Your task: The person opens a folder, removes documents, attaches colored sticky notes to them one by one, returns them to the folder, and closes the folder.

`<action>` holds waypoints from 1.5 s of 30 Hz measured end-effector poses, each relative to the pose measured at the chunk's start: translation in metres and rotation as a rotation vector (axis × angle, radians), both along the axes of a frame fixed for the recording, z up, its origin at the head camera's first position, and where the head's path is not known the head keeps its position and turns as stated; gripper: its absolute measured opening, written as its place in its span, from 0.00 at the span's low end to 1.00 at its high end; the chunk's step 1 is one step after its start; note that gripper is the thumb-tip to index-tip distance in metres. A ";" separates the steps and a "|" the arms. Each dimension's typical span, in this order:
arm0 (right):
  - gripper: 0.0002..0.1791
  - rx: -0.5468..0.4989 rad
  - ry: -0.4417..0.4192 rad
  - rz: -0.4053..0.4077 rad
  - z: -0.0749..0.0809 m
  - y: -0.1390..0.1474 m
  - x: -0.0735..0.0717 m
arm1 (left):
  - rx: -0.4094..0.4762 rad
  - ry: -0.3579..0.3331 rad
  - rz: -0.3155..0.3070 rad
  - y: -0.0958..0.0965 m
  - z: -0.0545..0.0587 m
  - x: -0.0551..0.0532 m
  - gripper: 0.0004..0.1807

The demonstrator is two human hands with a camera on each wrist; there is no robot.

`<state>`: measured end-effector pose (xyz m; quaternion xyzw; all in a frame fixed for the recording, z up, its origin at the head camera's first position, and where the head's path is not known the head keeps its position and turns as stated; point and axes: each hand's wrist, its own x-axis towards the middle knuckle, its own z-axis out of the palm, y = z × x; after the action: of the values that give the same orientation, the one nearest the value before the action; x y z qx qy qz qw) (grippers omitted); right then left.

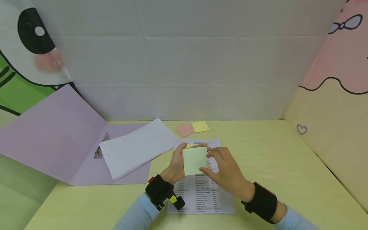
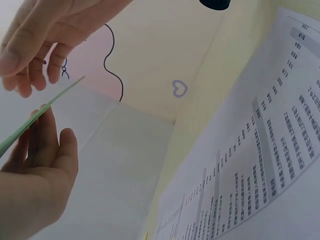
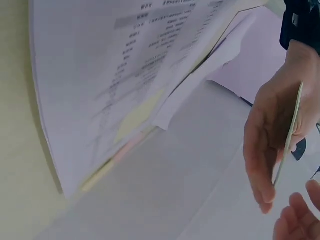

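Note:
My left hand (image 1: 174, 166) holds a thin pad of pale green sticky notes (image 1: 195, 161) over a printed sheet (image 1: 205, 201), thumb along the pad's left side and fingers behind it. My right hand (image 1: 227, 169) hovers at the pad's right edge, with thumb and fingers spread apart. A gap shows between the right hand (image 2: 50, 40) and the green pad (image 2: 45, 110) in the left wrist view. On the upper part of the printed sheet lies a yellow sticky note (image 3: 140, 115), partly hidden behind the left hand in the head view.
A pink sticky note (image 1: 185, 129) and another yellow one (image 1: 200, 126) lie behind the sheet. To the left, an open purple folder (image 1: 54, 134) with a metal clip (image 1: 98, 152) bears folded white paper (image 1: 138, 147). A grey-white wall (image 1: 187, 64) rises behind the table.

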<state>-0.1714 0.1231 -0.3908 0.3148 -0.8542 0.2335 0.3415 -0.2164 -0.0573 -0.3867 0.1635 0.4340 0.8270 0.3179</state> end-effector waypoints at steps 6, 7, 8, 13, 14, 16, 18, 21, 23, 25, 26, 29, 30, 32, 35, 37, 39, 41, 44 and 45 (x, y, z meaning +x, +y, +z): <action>0.30 0.251 0.199 0.008 0.002 -0.012 0.005 | 0.046 0.007 -0.042 0.002 0.000 0.001 0.35; 0.30 0.278 0.217 0.001 0.001 -0.014 0.006 | 0.054 0.009 -0.050 0.002 0.000 0.002 0.35; 0.31 0.301 0.227 -0.006 0.000 -0.016 0.007 | 0.052 0.013 -0.054 0.002 0.000 0.002 0.35; 0.29 0.352 0.253 -0.034 -0.003 -0.020 0.008 | 0.043 0.013 -0.056 0.003 0.001 0.004 0.36; 0.29 0.353 0.252 -0.040 -0.003 -0.021 0.008 | 0.045 0.012 -0.060 0.004 0.001 0.004 0.36; 0.27 0.354 0.252 -0.050 -0.003 -0.021 0.008 | 0.048 0.004 -0.065 0.005 0.001 0.004 0.37; 0.26 0.353 0.252 -0.057 -0.003 -0.022 0.009 | 0.059 -0.017 -0.077 0.006 0.001 0.003 0.36; 0.24 0.350 0.246 -0.064 -0.003 -0.021 0.010 | 0.068 -0.044 -0.089 0.008 0.000 0.003 0.36; 0.25 0.355 0.245 -0.068 -0.004 -0.021 0.010 | 0.076 -0.060 -0.098 0.008 -0.001 0.004 0.35; 0.26 0.363 0.246 -0.072 -0.005 -0.021 0.011 | 0.083 -0.066 -0.102 0.009 -0.002 0.004 0.36; 0.27 0.370 0.248 -0.074 -0.005 -0.021 0.011 | 0.087 -0.069 -0.105 0.009 -0.003 0.005 0.36; 0.28 0.383 0.250 -0.079 -0.006 -0.021 0.012 | 0.093 -0.073 -0.110 0.010 -0.004 0.005 0.36; 0.27 0.384 0.248 -0.080 -0.006 -0.021 0.012 | 0.094 -0.074 -0.111 0.010 -0.004 0.005 0.36; 0.27 0.385 0.241 -0.082 -0.006 -0.021 0.013 | 0.090 -0.076 -0.111 0.010 -0.005 0.005 0.36; 0.26 0.382 0.225 -0.080 -0.005 -0.021 0.014 | 0.080 -0.074 -0.117 0.010 -0.005 0.004 0.36; 0.25 0.375 0.221 -0.075 -0.006 -0.021 0.014 | 0.071 -0.066 -0.119 0.009 -0.005 0.004 0.36; 0.22 0.368 0.224 -0.067 -0.006 -0.021 0.014 | 0.061 -0.056 -0.118 0.008 -0.005 0.005 0.37; 0.18 0.361 0.232 -0.056 -0.007 -0.021 0.014 | 0.054 -0.054 -0.109 0.008 -0.004 0.005 0.37; 0.15 0.354 0.241 -0.043 -0.009 -0.021 0.013 | 0.045 -0.053 -0.102 0.007 -0.008 0.004 0.37; 0.14 0.352 0.239 -0.042 -0.009 -0.020 0.013 | 0.042 -0.045 -0.101 0.008 -0.011 0.003 0.37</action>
<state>-0.1589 0.1029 -0.3997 0.3772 -0.8417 0.0347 0.3848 -0.2133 -0.0498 -0.3977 0.1733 0.4006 0.8221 0.3656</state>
